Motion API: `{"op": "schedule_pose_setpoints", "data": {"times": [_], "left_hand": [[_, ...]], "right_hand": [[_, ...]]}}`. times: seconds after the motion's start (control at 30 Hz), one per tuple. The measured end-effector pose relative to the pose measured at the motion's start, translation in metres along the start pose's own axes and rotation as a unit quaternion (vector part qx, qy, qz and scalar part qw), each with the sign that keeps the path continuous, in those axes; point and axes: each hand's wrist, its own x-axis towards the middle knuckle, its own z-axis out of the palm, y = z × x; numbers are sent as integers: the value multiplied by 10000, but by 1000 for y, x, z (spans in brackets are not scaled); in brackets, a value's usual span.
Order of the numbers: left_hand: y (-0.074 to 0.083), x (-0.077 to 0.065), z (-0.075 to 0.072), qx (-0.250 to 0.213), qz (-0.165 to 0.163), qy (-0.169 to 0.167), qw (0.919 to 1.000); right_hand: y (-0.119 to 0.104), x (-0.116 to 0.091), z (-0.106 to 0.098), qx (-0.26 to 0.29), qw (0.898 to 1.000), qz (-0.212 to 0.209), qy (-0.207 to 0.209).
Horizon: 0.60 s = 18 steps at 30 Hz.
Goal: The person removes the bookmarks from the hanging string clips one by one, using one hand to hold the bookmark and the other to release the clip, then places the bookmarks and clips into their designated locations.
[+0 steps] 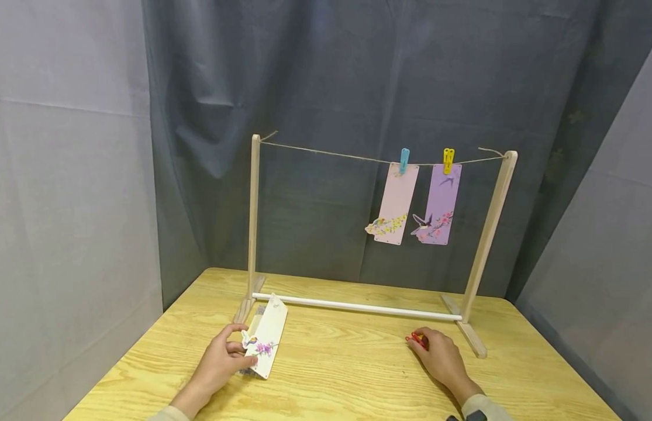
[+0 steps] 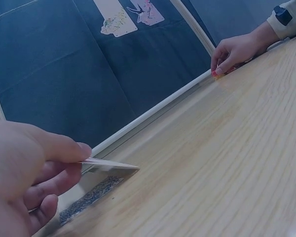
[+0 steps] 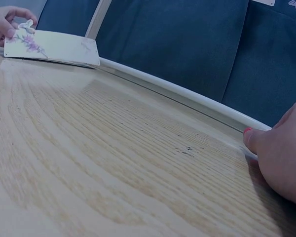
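Observation:
My left hand (image 1: 216, 363) pinches a cream bookmark (image 1: 272, 333) by its near left edge, tilted up off the table. Purple blossoms and a cut-out bird decorate it. Partly hidden below it lies a flat item with a dark patterned end (image 2: 91, 200). Over at the right, my right hand (image 1: 442, 358) holds a small red clothespin (image 1: 417, 339) between thumb and fingers, low at the tabletop. In the right wrist view only the clothespin's red tip (image 3: 247, 130) shows past the thumb.
A wooden frame (image 1: 254, 216) with a white bottom bar (image 1: 357, 306) stands at the table's back. From its string (image 1: 326, 153) hang a pink bookmark (image 1: 398, 196) under a blue clothespin (image 1: 404, 159) and a purple bookmark (image 1: 441, 199) under a yellow clothespin (image 1: 449, 160). Dark curtain (image 1: 315, 234) behind.

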Motion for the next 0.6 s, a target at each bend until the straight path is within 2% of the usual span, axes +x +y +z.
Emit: {"op": "schedule_pose_setpoints", "data": {"times": [0.2, 0.3, 0.47, 0.6], "left_hand": [[-3, -1, -1, 212, 106, -177, 9996], [-4, -3, -2, 607, 234, -127, 9978], [-4, -4, -4, 1424, 404, 106, 9889], [-5, -2, -6, 1553, 389, 116, 9870]], "right_hand": [[-1, 0, 0, 20, 9999, 61, -98], [0, 1, 0, 42, 10000, 20, -79], [1, 1, 1, 35, 10000, -12, -24], [2, 1, 1, -6, 10000, 12, -36]]}}
